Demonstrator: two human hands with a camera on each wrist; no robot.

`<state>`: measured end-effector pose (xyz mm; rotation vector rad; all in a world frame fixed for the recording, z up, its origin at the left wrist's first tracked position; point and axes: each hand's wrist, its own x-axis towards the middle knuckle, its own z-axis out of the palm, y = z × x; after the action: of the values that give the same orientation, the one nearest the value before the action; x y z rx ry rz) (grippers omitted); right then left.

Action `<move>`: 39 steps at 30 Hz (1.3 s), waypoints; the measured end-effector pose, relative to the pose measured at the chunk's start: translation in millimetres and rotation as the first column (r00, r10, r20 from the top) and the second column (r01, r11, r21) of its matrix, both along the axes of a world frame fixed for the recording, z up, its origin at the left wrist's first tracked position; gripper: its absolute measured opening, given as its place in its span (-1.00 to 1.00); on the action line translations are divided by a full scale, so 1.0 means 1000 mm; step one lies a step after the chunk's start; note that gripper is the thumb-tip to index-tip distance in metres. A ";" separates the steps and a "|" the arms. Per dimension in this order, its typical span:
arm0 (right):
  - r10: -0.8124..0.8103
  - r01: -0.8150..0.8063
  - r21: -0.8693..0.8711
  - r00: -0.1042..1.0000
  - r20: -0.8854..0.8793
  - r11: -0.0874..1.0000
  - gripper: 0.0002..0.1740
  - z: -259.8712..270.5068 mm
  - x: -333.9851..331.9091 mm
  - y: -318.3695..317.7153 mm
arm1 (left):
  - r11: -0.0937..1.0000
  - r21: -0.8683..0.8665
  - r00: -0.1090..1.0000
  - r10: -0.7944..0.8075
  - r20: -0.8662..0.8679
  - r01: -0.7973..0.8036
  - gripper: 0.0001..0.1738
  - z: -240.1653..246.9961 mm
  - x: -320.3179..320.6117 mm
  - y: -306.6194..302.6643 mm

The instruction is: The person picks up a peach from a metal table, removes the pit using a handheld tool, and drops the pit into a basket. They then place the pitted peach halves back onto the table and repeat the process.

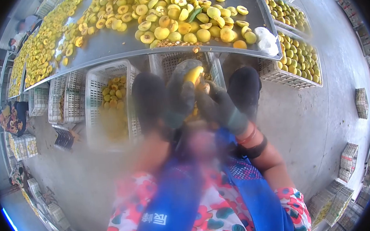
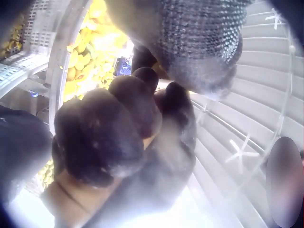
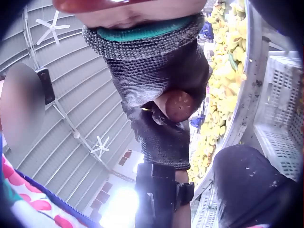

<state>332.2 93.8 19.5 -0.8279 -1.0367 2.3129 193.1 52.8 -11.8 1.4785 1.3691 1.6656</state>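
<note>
**Gripping fruit and handle at very close quarters**

Gripping a yellow fruit (image 1: 194, 75) in the gloved left hand (image 1: 179, 98), just above a white crate (image 1: 157, 64) between dark-clothed knees (image 1: 245, 87). Curling the gloved right hand (image 1: 220, 106) round a wooden handle (image 3: 179, 105), right beside the fruit. Bringing both hands narrowly together, seemingly touching.

Probably risking a jab to the left fingers through a slip of the handle, supposing a sharp end on it. Possibly risking a lost grip too, from juice on smooth gloves or too much squeezing, and so dropping the fruit into the crate below or bruising it against the rim. Farther out, perhaps risking a roll-off from the metal table (image 1: 118, 41) by knocking its edge, through lying so near it, of the whole fruit (image 1: 227, 35).

Hiding the far end of the handle behind gloves in every view, so leaving its kind impossible to tell. Covering much of the held fruit with fingers, so leaving whole or cut undecided. Blurring the left forearm and crate contents in the head view; washing out the lower part of the left wrist view with glare; cutting off the table at the top of the head view.
</note>
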 end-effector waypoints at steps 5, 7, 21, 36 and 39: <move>0.006 -0.096 0.411 0.977 0.215 0.907 -0.78 0.012 0.007 -0.009 | 0.999 -0.045 0.996 -0.016 -0.090 0.012 -0.38 -0.001 -0.006 -0.004; -0.025 -0.070 0.504 0.984 0.178 0.861 -0.77 0.011 0.006 -0.009 | 0.999 -0.050 0.999 0.001 -0.049 -0.004 -0.39 0.002 -0.001 -0.003; 0.090 -0.173 0.375 0.969 0.229 0.911 -0.75 0.018 0.008 -0.009 | 0.994 -0.088 0.997 -0.067 0.049 0.071 -0.39 -0.001 -0.005 0.000; 0.169 -0.170 0.016 0.985 0.044 0.985 -0.75 -0.019 0.002 -0.008 | 0.987 -0.161 0.970 0.042 0.241 -0.003 -0.32 0.008 0.005 0.007; 0.083 -0.112 0.273 0.990 0.115 0.955 -0.77 -0.026 0.000 -0.012 | 0.984 -0.178 0.945 0.084 0.315 -0.028 -0.27 0.006 0.007 0.011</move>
<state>332.1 81.8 -6.2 -0.8031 -1.4398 2.1517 200.4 63.5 -5.9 1.0256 1.3423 1.6878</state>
